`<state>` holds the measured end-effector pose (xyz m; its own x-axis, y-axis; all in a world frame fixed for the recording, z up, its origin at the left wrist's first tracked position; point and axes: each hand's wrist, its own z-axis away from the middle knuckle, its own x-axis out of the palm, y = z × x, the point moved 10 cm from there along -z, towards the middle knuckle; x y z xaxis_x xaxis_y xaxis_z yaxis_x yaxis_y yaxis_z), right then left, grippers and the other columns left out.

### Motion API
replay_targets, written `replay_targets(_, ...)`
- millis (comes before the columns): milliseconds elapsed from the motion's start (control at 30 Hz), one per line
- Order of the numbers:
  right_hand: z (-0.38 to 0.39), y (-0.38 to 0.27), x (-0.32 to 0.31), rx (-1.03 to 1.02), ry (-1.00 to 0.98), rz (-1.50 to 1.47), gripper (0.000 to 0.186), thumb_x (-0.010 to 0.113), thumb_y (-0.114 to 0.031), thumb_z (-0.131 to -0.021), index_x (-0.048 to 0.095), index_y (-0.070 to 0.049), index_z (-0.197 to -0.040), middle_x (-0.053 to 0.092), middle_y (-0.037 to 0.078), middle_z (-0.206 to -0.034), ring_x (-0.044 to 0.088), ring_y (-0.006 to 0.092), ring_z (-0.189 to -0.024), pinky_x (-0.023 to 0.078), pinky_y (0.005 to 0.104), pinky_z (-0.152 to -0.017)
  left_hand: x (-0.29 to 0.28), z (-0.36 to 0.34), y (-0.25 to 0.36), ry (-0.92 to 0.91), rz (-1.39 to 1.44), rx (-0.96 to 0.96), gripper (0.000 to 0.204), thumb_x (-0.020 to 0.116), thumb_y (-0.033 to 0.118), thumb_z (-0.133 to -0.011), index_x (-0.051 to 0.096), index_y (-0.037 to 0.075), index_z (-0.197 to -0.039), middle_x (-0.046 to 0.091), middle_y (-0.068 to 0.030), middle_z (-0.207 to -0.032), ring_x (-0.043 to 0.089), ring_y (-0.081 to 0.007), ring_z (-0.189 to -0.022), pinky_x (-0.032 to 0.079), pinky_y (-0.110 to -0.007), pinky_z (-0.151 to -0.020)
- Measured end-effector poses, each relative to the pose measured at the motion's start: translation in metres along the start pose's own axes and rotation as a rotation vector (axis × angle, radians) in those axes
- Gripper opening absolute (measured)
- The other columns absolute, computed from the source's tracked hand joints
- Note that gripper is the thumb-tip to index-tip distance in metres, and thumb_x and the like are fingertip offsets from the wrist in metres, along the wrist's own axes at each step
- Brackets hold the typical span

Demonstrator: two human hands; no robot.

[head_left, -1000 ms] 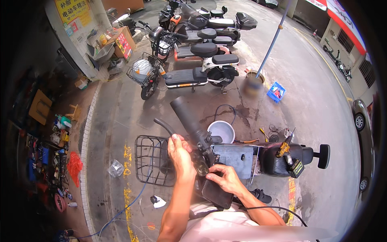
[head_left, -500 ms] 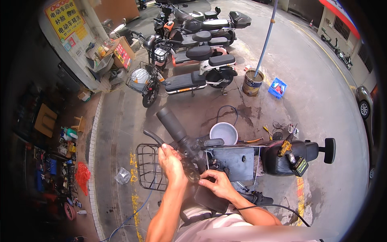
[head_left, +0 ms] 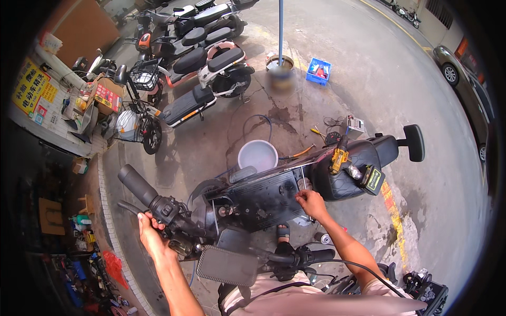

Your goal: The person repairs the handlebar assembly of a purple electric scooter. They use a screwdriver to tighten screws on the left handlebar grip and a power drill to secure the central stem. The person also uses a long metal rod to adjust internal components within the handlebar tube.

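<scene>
Scooter gripped at the brake lever by one hand, floorboard reached by the other.
With the floorboard (head_left: 269, 197) taken as the clock's centre, the brake lever (head_left: 128, 207) is found between eight and nine o'clock, pinched near its inner end by the left hand (head_left: 153, 238), just below the black handgrip (head_left: 138, 186). The right hand (head_left: 312, 204) is placed at three o'clock, by the floorboard's rear end, its fingers curled; whether anything is held in them cannot be told. At two o'clock a yellow-and-black drill (head_left: 339, 160) is laid on the black seat (head_left: 328, 185). A pale basin (head_left: 258, 155) is set on the ground at twelve, a blue crate (head_left: 318, 79) farther out at one.
</scene>
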<state>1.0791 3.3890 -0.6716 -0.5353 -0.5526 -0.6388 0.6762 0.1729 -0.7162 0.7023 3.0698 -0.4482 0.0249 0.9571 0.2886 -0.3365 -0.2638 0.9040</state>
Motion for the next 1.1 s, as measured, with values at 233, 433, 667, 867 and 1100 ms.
replay_targets(233,-0.054,0.023,0.088,0.019,-0.003,0.197,0.044,0.075,-0.025,-0.089,0.054,-0.007,-0.124,0.068,0.023,-0.114,0.067,0.0465,-0.103,0.054,0.0539,-0.086,-0.003,0.007,0.004,0.05,-0.059,-0.006,0.029,0.051,0.032,-0.11,0.056,0.011,-0.092,0.043,0.0056,-0.07,0.042,-0.0068,-0.063,0.039,-0.022,-0.058)
replay_targets(433,-0.072,0.029,0.097,-0.248,0.075,-0.035,0.036,0.075,-0.004,-0.083,0.063,-0.007,-0.116,0.064,0.017,-0.099,0.067,0.0342,-0.084,0.055,0.0426,-0.075,-0.001,0.004,0.003,0.053,-0.091,0.0,0.032,0.048,0.033,-0.111,0.056,0.011,-0.089,0.044,0.0054,-0.069,0.043,-0.0072,-0.061,0.04,-0.023,-0.058)
replay_targets(667,-0.038,-0.14,0.097,-0.22,-0.384,-1.007,0.031,0.075,0.003,-0.089,0.069,-0.002,-0.119,0.068,0.003,-0.104,0.066,0.0086,-0.088,0.055,0.0235,-0.078,0.002,0.012,0.005,0.072,-0.144,-0.017,0.032,0.048,0.032,-0.111,0.056,0.012,-0.088,0.044,0.0055,-0.068,0.043,-0.0075,-0.061,0.04,-0.023,-0.06)
replay_targets(867,0.035,-0.317,0.072,-0.517,-0.522,-1.111,0.024,0.073,0.003,-0.091,0.072,0.001,-0.115,0.072,0.008,-0.116,0.069,0.0147,-0.103,0.057,0.0268,-0.089,0.007,0.014,0.005,0.047,-0.09,-0.012,0.032,0.048,0.032,-0.111,0.055,0.012,-0.087,0.044,0.0052,-0.067,0.043,-0.0074,-0.061,0.04,-0.024,-0.059)
replay_targets(1100,0.069,-0.352,0.071,-0.602,-0.447,-0.986,0.022,0.074,0.001,-0.09,0.075,0.001,-0.113,0.073,0.01,-0.115,0.068,0.0158,-0.104,0.055,0.028,-0.092,0.009,0.014,0.006,0.054,-0.114,-0.006,0.033,0.047,0.032,-0.112,0.054,0.012,-0.086,0.043,0.0048,-0.066,0.042,-0.0081,-0.06,0.041,-0.026,-0.06)
